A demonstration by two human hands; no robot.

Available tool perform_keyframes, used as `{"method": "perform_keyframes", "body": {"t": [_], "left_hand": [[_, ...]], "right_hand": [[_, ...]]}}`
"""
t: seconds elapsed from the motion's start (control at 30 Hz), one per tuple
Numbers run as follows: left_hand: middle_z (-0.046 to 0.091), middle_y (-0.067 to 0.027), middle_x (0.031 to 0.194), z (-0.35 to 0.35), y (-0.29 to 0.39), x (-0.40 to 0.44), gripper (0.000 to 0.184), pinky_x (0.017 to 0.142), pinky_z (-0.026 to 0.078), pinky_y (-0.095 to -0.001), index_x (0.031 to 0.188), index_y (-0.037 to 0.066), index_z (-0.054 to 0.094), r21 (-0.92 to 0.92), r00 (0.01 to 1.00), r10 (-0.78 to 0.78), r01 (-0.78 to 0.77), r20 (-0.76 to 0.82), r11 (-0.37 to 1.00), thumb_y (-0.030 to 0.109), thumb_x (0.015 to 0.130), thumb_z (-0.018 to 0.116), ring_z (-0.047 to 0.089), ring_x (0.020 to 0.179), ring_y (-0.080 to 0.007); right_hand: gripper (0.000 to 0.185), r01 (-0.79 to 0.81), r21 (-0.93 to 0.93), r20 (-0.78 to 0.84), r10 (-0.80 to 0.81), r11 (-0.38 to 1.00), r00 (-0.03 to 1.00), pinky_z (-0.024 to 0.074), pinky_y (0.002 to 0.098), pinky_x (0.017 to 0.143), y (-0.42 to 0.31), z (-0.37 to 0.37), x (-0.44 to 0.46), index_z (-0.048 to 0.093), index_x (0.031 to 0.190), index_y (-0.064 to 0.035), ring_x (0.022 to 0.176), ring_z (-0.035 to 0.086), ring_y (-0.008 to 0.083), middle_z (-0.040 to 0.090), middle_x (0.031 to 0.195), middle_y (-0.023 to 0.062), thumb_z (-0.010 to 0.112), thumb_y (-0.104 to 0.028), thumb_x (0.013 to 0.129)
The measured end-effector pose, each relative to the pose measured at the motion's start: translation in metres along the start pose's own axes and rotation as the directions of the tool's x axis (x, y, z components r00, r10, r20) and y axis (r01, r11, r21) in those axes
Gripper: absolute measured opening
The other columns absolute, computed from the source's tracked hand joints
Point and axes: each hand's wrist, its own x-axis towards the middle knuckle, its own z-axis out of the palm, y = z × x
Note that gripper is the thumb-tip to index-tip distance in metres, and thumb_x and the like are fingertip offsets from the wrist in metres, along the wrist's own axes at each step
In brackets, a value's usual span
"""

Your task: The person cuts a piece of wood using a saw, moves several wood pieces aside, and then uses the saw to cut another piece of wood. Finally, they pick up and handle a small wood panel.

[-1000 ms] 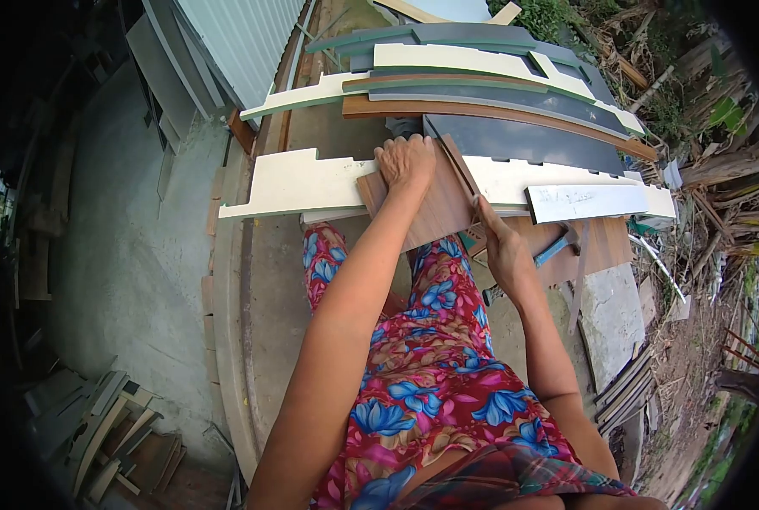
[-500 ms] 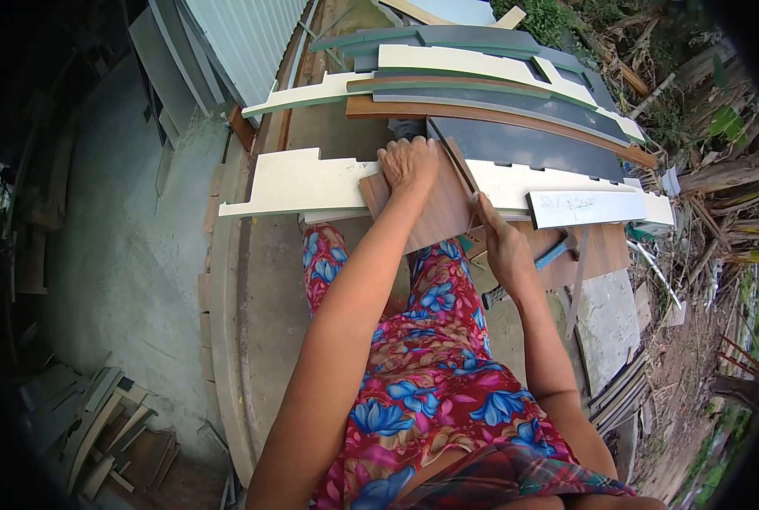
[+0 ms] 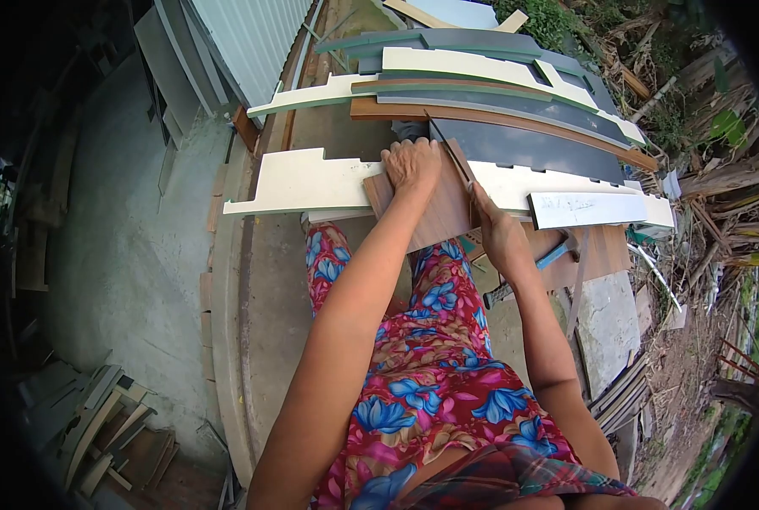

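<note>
My left hand [image 3: 413,163] presses on a brown wood-grain board [image 3: 437,208], its fingers curled over the far edge. The board lies across a cream notched panel [image 3: 311,183]. My right hand [image 3: 500,228] is closed around the near end of a thin dark blade-like tool [image 3: 452,150], which lies slantwise along the board's right part, its tip pointing away from me. The handle is hidden in my fingers. To the right of my right hand rests a white strip [image 3: 585,210] with handwriting on it.
Several cream, brown and dark grey panels [image 3: 532,149] lie stacked beyond the board. A blue-handled hammer [image 3: 558,252] sits at the right on another wood-grain board [image 3: 604,255]. Scrap pieces [image 3: 107,425] are piled at the lower left.
My right hand has moved a little away from my body along the board, with the tool in it. My left hand keeps its place on the board.
</note>
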Motion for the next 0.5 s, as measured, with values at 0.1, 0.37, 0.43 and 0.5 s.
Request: {"method": "perform_keyframes", "body": {"t": [0.1, 0.37, 0.43, 0.5], "left_hand": [[0.071, -0.0160, 0.098, 0.001, 0.002, -0.001, 0.040, 0.089, 0.040, -0.0493, 0.095, 0.008, 0.073, -0.011, 1.000, 0.001, -0.001, -0.004, 1.000, 0.038, 0.098, 0.047, 0.063, 0.100, -0.0335], [0.071, -0.0156, 0.096, 0.004, 0.000, -0.001, 0.039, 0.088, 0.040, -0.0483, 0.093, 0.008, 0.074, -0.017, 1.000, 0.011, -0.011, -0.027, 1.000, 0.037, 0.097, 0.049, 0.063, 0.099, -0.0325], [0.071, -0.0148, 0.093, 0.003, 0.001, -0.001, 0.036, 0.088, 0.040, -0.0456, 0.089, 0.008, 0.074, -0.012, 0.999, 0.005, -0.005, -0.042, 1.000, 0.036, 0.097, 0.052, 0.063, 0.099, -0.0303], [0.070, -0.0150, 0.096, 0.003, 0.001, 0.000, 0.035, 0.089, 0.040, -0.0458, 0.093, 0.008, 0.073, -0.014, 0.999, 0.008, -0.009, -0.034, 1.000, 0.035, 0.097, 0.052, 0.062, 0.100, -0.0307]], "right_hand": [[0.048, 0.064, 0.044, -0.049, -0.062, 0.997, 0.997, 0.0506, 0.0436, 0.081, 0.021, 0.001, -0.054, 0.044, 0.147, -0.0142, 0.097, 0.065, 0.0405, 0.062, 0.115, 0.0311, 0.044, -0.005, 0.100], [0.052, -0.048, 0.285, -0.204, 0.109, 0.957, 0.973, 0.0462, 0.0287, 0.066, 0.012, -0.046, -0.111, 0.045, 0.147, -0.0183, 0.067, 0.050, 0.0125, 0.064, 0.087, 0.0214, 0.045, 0.000, 0.099], [0.052, -0.069, 0.273, -0.205, 0.129, 0.959, 0.970, 0.0437, 0.0274, 0.063, 0.014, -0.047, -0.109, 0.045, 0.147, -0.0192, 0.064, 0.045, 0.0123, 0.057, 0.079, 0.0171, 0.044, 0.000, 0.099], [0.053, -0.060, 0.286, -0.201, 0.121, 0.956, 0.972, 0.0420, 0.0265, 0.061, 0.016, -0.045, -0.108, 0.044, 0.148, -0.0196, 0.063, 0.042, 0.0122, 0.049, 0.073, 0.0126, 0.044, 0.000, 0.099]]}}
